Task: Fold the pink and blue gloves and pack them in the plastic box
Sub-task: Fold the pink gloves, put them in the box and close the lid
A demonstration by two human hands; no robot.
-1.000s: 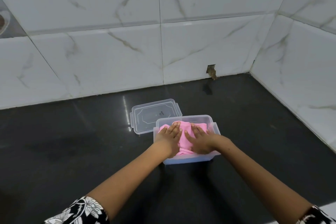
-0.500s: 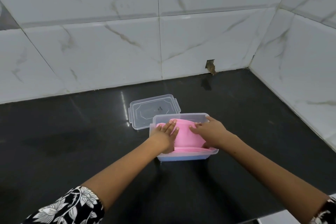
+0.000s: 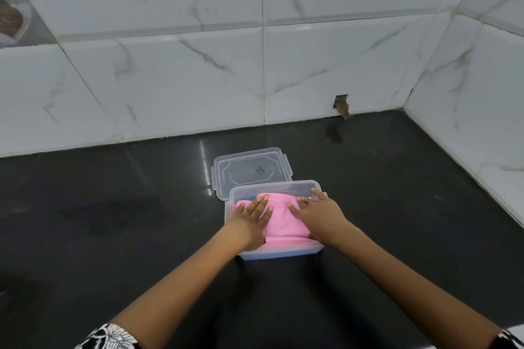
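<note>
plastic box (image 3: 295, 186): clear, rectangular, set on black countertop (image 3: 113, 221), roughly centred, well apart from both walls. open at top.

lid (image 3: 251, 170): clear, lying flat on countertop just behind box, offset toward left; near edge partly hidden behind box's far rim. small dark mark visible through its centre panel.

pink glove (image 3: 280, 218): folded, inside box, filling most of the opening and bulging slightly above the rim. near edge shows stacked fold layers along box's front wall.

blue glove (image 3: 272, 254): seen only as a blue band through the lower front wall of box, beneath the pink layers. shape and fold not discernible.

left hand (image 3: 249, 219): palm down on left part of pink glove, fingers extended and slightly spread, pointing away from body. flat pressing contact, nothing grasped. heel of hand over box's near left corner.

right hand (image 3: 316, 214): palm down on right part of pink glove, fingers extended, spread wider, outermost fingertip reaching box's right rim. flat contact, nothing grasped.

both forearms bare, converging on box from lower corners. patterned black-and-white sleeve (image 3: 110, 338) at lower left; a fragment of the same print at lower right.

tiled wall (image 3: 170, 79): white with grey veining, behind and to the right. small broken notch (image 3: 341, 106) at wall base, right of centre.
</note>
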